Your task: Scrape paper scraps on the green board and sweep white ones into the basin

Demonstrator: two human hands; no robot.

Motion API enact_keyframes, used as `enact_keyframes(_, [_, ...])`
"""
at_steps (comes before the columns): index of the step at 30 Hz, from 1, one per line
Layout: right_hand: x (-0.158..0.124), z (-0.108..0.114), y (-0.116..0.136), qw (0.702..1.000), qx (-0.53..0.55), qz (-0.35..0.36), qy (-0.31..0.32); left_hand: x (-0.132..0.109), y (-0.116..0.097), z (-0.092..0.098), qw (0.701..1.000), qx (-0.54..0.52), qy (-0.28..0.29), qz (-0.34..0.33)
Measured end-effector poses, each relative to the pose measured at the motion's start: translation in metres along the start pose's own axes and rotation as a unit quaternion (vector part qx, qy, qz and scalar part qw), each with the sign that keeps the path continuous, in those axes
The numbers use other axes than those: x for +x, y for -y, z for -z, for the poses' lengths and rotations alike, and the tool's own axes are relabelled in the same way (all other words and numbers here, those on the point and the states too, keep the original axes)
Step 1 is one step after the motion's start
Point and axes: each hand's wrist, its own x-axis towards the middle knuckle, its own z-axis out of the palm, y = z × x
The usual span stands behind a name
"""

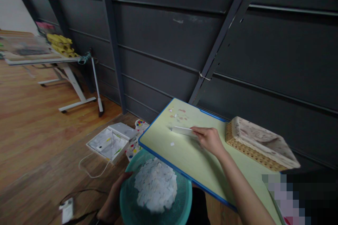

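Note:
My right hand (207, 137) is closed around one end of a long, flat white tool (182, 130), whose exact kind I cannot make out. It is held over the pale yellow tabletop (200, 161) with blue edging. Small white and pinkish scraps (176, 115) lie beyond the tool, and a single white scrap (172, 144) lies nearer the front edge. My left hand (116, 193) grips the side of a teal mesh basket (186, 197), just below the table's front edge. A heap of small white flakes (155, 184) sits in the basket.
A wicker basket with a cloth lining (258, 154) stands at the table's back right. On the floor to the left are an open white box (108, 146), a cable and a white device (67, 211). Dark metal panels (163, 31) rise behind. Another table (42, 58) stands far left.

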Motion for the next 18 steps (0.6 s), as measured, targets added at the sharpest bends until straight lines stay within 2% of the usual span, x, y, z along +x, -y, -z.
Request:
enact_keyframes(8, [-0.004,0.016,-0.002,0.997,-0.07,-0.004,0.025,0.006,0.004,0.007,1.0,0.006,-0.004,-0.004])
enact_keyframes(11, [-0.007,0.019,0.0,0.994,-0.105,-0.026,0.018,0.009,0.006,0.012,1.0,0.016,-0.005,0.004])
enact_keyframes(16, [-0.014,0.019,0.002,0.994,-0.1,-0.041,0.002,0.015,0.009,0.019,0.999,0.003,-0.006,-0.034])
enact_keyframes(18, [-0.017,0.02,0.001,0.994,-0.09,-0.056,-0.005,0.016,0.008,0.018,1.0,0.014,-0.008,-0.024])
